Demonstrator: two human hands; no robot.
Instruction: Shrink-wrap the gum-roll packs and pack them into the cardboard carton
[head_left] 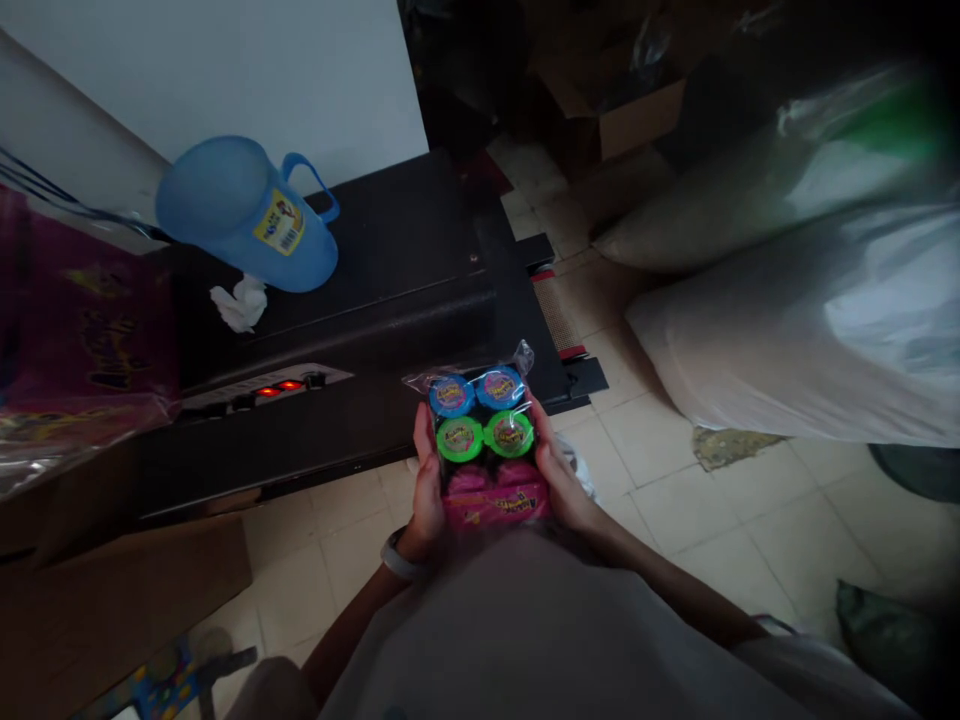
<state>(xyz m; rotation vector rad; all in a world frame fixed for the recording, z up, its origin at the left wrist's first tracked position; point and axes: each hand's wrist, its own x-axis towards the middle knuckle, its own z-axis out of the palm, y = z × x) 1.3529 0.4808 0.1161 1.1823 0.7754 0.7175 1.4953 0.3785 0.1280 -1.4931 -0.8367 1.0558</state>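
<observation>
Between both palms, close to my body, I hold a clear-wrapped pack of round gum tape containers [486,437]. Two blue ones lie at its far end, two green ones in the middle, and pink ones nearest me above a pink printed panel. My left hand [427,485] grips the left side, with a pale band on the wrist. My right hand [556,470] closes round the right side. Loose clear film sticks up at the pack's far corners. The undersides of the pack and some fingertips are hidden.
A black machine [390,240] with red lit digits and a conveyor end stands ahead. On it are a blue plastic jug [240,215] and crumpled white tissue [240,303]. Pink wrapped packs [82,330] sit left, a cardboard box [150,580] below. Large full sacks [772,310] lie right.
</observation>
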